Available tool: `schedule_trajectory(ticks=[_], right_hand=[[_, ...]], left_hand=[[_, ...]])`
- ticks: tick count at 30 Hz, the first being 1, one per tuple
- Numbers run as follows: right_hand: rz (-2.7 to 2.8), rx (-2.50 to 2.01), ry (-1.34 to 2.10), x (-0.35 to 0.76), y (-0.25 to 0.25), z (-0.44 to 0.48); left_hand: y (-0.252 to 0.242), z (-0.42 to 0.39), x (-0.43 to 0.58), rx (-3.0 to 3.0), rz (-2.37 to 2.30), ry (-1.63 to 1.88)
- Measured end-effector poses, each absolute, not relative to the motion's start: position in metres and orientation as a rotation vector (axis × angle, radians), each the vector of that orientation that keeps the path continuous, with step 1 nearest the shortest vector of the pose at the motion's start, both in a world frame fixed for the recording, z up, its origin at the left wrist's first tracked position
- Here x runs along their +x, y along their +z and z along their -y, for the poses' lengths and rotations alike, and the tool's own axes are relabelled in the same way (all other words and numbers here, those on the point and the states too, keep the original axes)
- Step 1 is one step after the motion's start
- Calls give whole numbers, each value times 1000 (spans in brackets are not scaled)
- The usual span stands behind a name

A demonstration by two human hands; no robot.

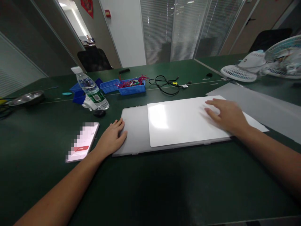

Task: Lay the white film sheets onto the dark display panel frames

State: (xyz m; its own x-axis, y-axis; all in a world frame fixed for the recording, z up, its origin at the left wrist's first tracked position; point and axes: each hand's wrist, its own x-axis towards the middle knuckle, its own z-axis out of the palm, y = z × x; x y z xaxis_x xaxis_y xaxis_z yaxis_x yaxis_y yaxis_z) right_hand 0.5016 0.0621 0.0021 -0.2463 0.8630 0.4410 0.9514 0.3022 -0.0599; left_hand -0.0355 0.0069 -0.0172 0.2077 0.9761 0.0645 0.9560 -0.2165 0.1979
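A glossy white sheet (178,124) lies on top of a frosted grey panel (135,131) on the green table. My left hand (110,139) rests flat against the panel's left edge, fingers stretched out. My right hand (227,114) lies flat on the right part of the white sheet with fingers spread. Neither hand holds anything.
A phone (82,145) lies left of my left hand. Behind it are a water bottle (90,91) lying tilted, blue trays (130,86) with coloured bits, a black cable (166,83) and a metal dish (27,98). Another grey sheet (265,108) and a white fan (270,64) sit at right.
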Motion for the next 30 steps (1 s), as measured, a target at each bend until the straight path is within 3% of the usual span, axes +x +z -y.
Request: schedule_trajectory(ticks=[5,19,25,30], right_hand=[[2049,-2189,-195,523,6,-69],[2360,-1664,-82,479,4,-51],[2089,-1976,-231,498,2,-59],[2029,-2200,-123,521,0,-68]], left_hand=[[-18,-7,-36,2349,-1901,294],[-14,-5,-33,2296,-1882,378],[-14,-4,-33,2257,-1883,419],[-14,-4,-34,2255,-1880,424]])
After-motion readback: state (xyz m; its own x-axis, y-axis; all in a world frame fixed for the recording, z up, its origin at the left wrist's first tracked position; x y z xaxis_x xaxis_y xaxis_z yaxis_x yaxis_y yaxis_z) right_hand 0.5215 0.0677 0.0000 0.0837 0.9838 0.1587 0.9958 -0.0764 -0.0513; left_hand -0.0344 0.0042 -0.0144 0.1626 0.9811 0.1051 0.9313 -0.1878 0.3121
